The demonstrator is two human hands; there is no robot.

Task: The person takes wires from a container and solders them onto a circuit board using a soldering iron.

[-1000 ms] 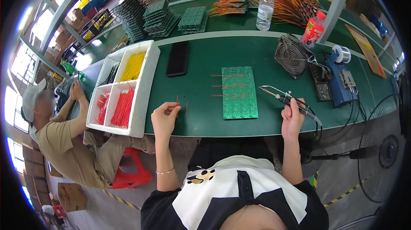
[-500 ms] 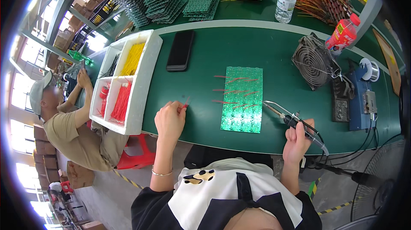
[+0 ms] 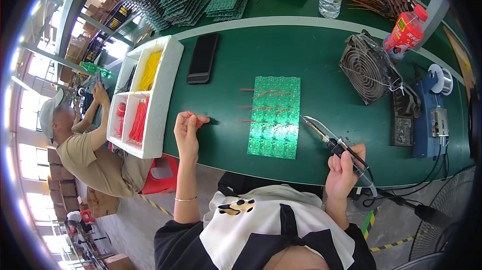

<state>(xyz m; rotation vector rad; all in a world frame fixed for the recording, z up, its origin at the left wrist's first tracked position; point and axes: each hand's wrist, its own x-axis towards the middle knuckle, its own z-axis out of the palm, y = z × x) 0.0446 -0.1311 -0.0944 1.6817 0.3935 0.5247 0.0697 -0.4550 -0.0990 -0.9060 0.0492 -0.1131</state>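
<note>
My left hand (image 3: 188, 129) is closed in a pinch above the table, between the white foam box and the circuit board. A thin bit of red wire (image 3: 184, 109) shows faintly at its fingers; most of it is hidden. My right hand (image 3: 342, 173) grips a soldering iron (image 3: 331, 143) with a curved metal feed tube alongside. The iron's tip is close to the right edge of a green circuit board panel (image 3: 273, 142). Several short red wires lie across this panel in rows, some sticking out past its left edge.
Beside my left hand stands the foam box (image 3: 170, 84) with red, yellow and black wires. A black phone (image 3: 203, 59) lies behind. At right are a fan (image 3: 365, 71), a blue soldering station (image 3: 427, 119) and bottles. Stacked boards (image 3: 228, 1) sit farther back. A co-worker (image 3: 90, 154) sits at left.
My left hand has moved a little left and turned, its fingertips less visible. The iron still points at the panel's right edge. The whole view has shifted slightly.
</note>
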